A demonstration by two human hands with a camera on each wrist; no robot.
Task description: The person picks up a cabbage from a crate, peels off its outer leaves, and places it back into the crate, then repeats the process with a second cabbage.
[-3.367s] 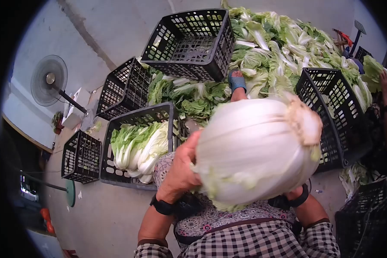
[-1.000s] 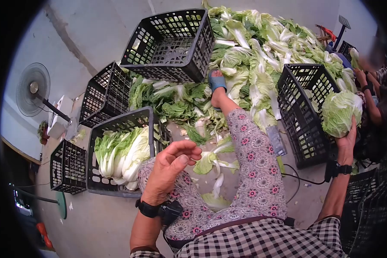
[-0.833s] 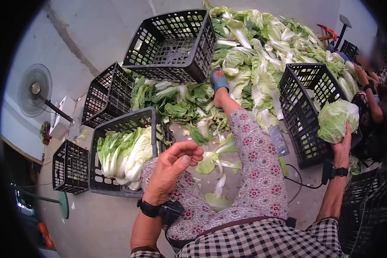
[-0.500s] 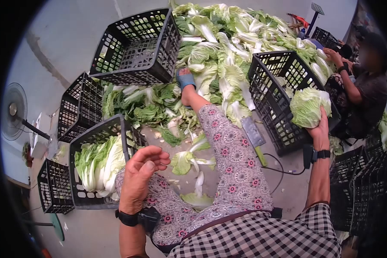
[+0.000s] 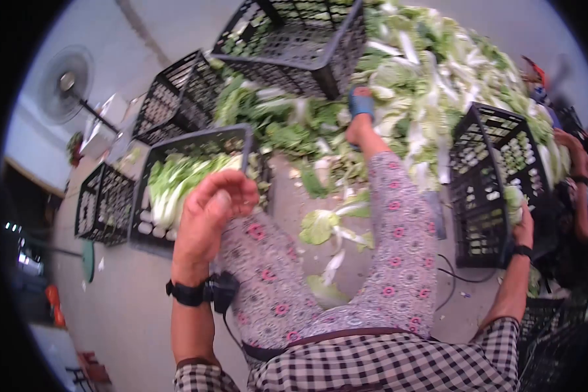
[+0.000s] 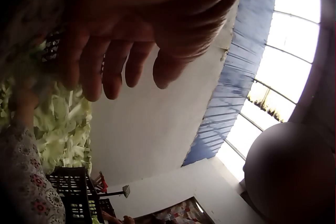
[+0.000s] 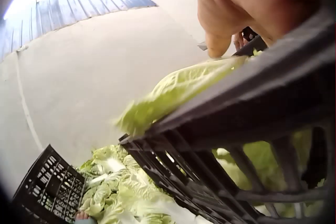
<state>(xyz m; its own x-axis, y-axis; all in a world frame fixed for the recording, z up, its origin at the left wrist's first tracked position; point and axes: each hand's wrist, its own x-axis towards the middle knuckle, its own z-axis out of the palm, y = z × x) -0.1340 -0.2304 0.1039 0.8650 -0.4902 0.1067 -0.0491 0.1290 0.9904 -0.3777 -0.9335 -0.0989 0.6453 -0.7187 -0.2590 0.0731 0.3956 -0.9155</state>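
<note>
At the right crate (image 5: 480, 189), my right hand (image 5: 524, 230) holds a napa cabbage (image 5: 514, 201) at the crate's near rim. Much of the cabbage is hidden behind the crate wall. In the right wrist view, the pale green cabbage (image 7: 176, 87) shows just over the dark rim, with the right hand (image 7: 247, 6) above it and its thumb pointing down at it. My left hand (image 5: 209, 212) hangs loosely curled over the left thigh and holds nothing. In the left wrist view, the left hand (image 6: 131, 35) has its fingers apart and relaxed.
A crate (image 5: 247, 147) with several napa cabbages (image 5: 176, 186) stands at the left. Behind it are more black crates (image 5: 179, 98) and a large pile of loose leaves (image 5: 431, 85). A cleaver (image 5: 436, 212) lies beside the right leg. Another person's arm (image 5: 578, 176) is at far right.
My right hand has carried the cabbage from in front of my body out to the right crate and lowered it at the rim. The left hand has let go of it and drawn back.
</note>
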